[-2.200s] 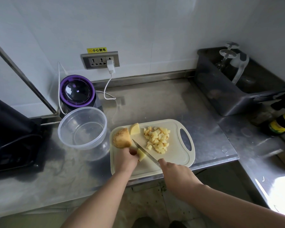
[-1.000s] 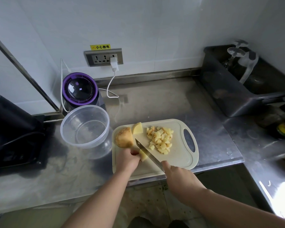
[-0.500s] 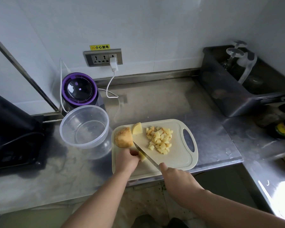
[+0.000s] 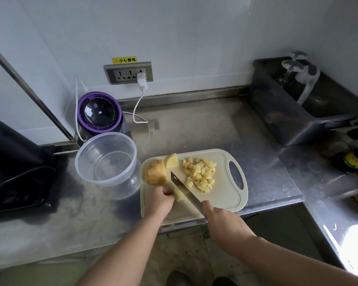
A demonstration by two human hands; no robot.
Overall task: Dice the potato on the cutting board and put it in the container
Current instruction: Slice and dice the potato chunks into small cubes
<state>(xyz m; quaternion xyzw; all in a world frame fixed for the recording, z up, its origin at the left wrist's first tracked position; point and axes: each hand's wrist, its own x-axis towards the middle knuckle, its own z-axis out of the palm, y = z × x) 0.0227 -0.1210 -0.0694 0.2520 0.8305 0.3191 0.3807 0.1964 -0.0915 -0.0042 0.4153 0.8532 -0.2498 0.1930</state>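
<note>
So the right hand [image 4: 223, 221] is curling tight round the knife [image 4: 184, 190], with the blade lying slantwise across the board [image 4: 225, 199]. Its edge is sitting right against the strip [image 4: 178, 196] that the left hand [image 4: 160, 200] is pinching down at the near left.

Just past that, a skin-on chunk [image 4: 155, 172] and a small wedge [image 4: 172, 161] are waiting at the board's far-left corner. The dice [image 4: 201, 175] are piling up mid-board, right of the blade. The container [image 4: 106, 184] is sitting just left of the board, and I'm not seeing anything in it yet.

My guess is raw potato is going to be firm and fairly dense, but wet and slick on the cut faces. So I'd be holding that strip flat side down, fingertips tucked back from the blade. The dice are looking light and likely to roll, so scooping probably beats picking.
</note>
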